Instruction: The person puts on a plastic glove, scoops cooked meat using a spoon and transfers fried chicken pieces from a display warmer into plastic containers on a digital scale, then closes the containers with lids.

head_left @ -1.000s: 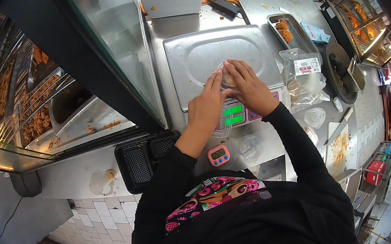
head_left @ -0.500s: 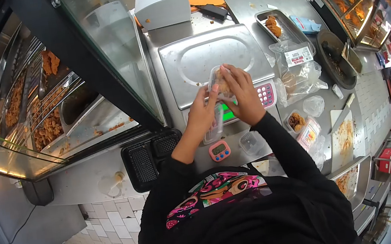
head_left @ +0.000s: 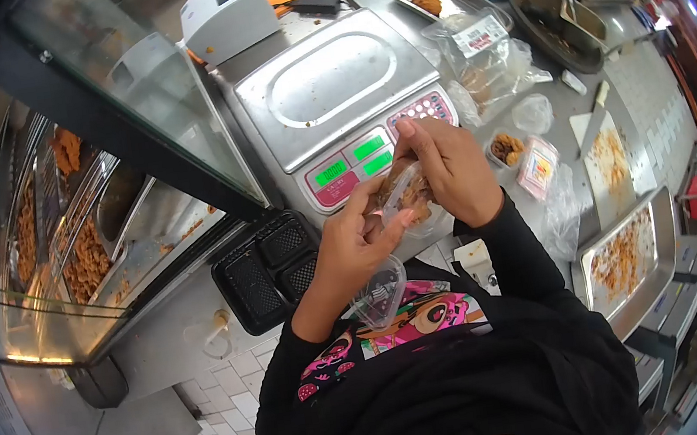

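A clear plastic container (head_left: 399, 202) with brown food inside is tilted between my two hands, in front of the scale and close to my body. My left hand (head_left: 354, 239) grips its left side with the fingers curled round. On the right side, my right hand (head_left: 451, 170) has its fingers closed over the rim. A clear plastic flap, which looks like the container's lid (head_left: 379, 293), hangs below my left hand over my shirt. Behind my hands stands the metal-topped scale (head_left: 298, 105), its green displays lit. My fingers hide part of the food.
Black compartment trays (head_left: 268, 272) lie to the left, beside the glass food cabinet (head_left: 137, 148). On the right are a small cup of fried pieces (head_left: 506, 148), plastic bags (head_left: 487, 67), a knife (head_left: 595, 116) on a cutting board (head_left: 610, 161), and a stained metal tray (head_left: 664, 238).
The container has come off the scale's front edge, closer to my body, and is tilted more. The clear flap now hangs lower. My view has turned and shifted.
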The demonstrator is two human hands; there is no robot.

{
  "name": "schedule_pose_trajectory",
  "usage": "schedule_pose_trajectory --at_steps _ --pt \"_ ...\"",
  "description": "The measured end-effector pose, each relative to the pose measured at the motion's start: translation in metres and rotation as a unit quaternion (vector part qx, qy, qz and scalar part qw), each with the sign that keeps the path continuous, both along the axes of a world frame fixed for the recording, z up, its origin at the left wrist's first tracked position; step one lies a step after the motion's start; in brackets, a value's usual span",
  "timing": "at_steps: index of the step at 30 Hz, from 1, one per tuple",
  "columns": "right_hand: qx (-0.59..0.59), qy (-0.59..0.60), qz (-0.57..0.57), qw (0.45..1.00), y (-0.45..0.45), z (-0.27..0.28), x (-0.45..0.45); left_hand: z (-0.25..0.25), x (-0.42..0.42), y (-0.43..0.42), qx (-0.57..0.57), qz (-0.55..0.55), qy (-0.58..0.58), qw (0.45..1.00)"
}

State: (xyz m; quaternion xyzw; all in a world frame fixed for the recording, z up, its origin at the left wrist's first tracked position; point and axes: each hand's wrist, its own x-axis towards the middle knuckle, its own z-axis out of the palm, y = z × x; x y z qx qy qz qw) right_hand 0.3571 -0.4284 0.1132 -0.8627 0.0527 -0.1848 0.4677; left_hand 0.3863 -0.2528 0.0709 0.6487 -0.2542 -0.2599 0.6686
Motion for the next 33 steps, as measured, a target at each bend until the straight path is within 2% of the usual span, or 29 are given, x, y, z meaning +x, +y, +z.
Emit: schedule_pose_trajectory --at_steps 3,8,9,11,13,14,15,16,17,18,20,21,23,24,25,26,27,29,30,31,33 --pt "0.013 0.012 -0.021 1.000 0.003 -0.002 -0.019 0.005 -0.009 0.005 0.037 -0.045 0.015 0.998" --pt "0.020 0.024 -0.065 0.997 0.008 -0.011 -0.046 0.018 -0.024 0.006 0.030 -0.073 0.078 0.994" --pt "0.011 0.046 -0.053 0.997 0.010 -0.012 -0.053 0.011 -0.026 0.008 0.029 -0.087 0.076 0.993" --pt "0.001 0.066 -0.050 0.997 0.019 -0.013 -0.065 -0.010 -0.027 0.018 0.032 -0.075 0.164 0.983" --pt "-0.025 0.155 -0.063 0.986 0.032 -0.017 -0.074 -0.010 -0.030 0.028 0.038 -0.082 0.185 0.979" --pt "-0.106 0.054 -0.075 0.990 0.036 -0.042 -0.076 -0.016 -0.032 0.032 0.026 -0.080 0.228 0.970" --pt "-0.106 0.054 -0.083 0.990 0.039 -0.052 -0.078 -0.019 -0.034 0.036 0.021 -0.081 0.248 0.965" --pt "-0.159 0.052 -0.088 0.982 0.041 -0.059 -0.079 -0.023 -0.037 0.040 0.015 -0.082 0.269 0.960" --pt "-0.212 0.050 -0.091 0.972 0.043 -0.066 -0.079 -0.025 -0.038 0.042 0.046 -0.074 0.266 0.960" --pt "-0.213 0.048 -0.096 0.971 0.045 -0.079 -0.079 -0.026 -0.039 0.044 0.061 -0.071 0.262 0.960" --pt "-0.262 -0.027 -0.094 0.960 0.049 -0.102 -0.078 -0.030 -0.042 0.047 0.070 -0.087 0.264 0.958" --pt "-0.262 -0.027 -0.098 0.960 0.052 -0.101 -0.080 -0.034 -0.042 0.050 0.068 -0.098 0.267 0.956" --pt "-0.230 0.053 -0.067 0.969 0.058 -0.098 -0.084 -0.043 -0.039 0.057 0.078 -0.099 0.269 0.955" --pt "-0.229 0.053 -0.070 0.969 0.063 -0.095 -0.083 -0.046 -0.037 0.059 0.089 -0.089 0.269 0.955" --pt "-0.147 -0.014 -0.128 0.981 0.072 -0.090 -0.080 -0.049 -0.035 0.061 0.091 -0.092 0.269 0.954" --pt "-0.064 -0.083 -0.185 0.977 0.076 -0.083 -0.079 -0.049 -0.032 0.058 0.067 -0.027 0.263 0.962" --pt "-0.065 -0.083 -0.190 0.976 0.080 -0.073 -0.084 -0.050 -0.028 0.054 0.043 0.036 0.256 0.965" --pt "0.001 -0.038 -0.134 0.990 0.092 -0.053 -0.098 -0.046 -0.016 0.049 0.032 0.047 0.237 0.970" --pt "0.029 -0.045 -0.054 0.997 0.097 -0.052 -0.102 -0.043 -0.010 0.048 0.021 0.064 0.217 0.974" --pt "0.031 -0.044 -0.060 0.997 0.104 -0.051 -0.102 -0.039 -0.005 0.044 0.007 0.080 0.196 0.977" --pt "0.053 -0.112 0.038 0.992 0.120 -0.050 -0.097 -0.037 0.000 0.033 0.005 0.074 0.217 0.973"
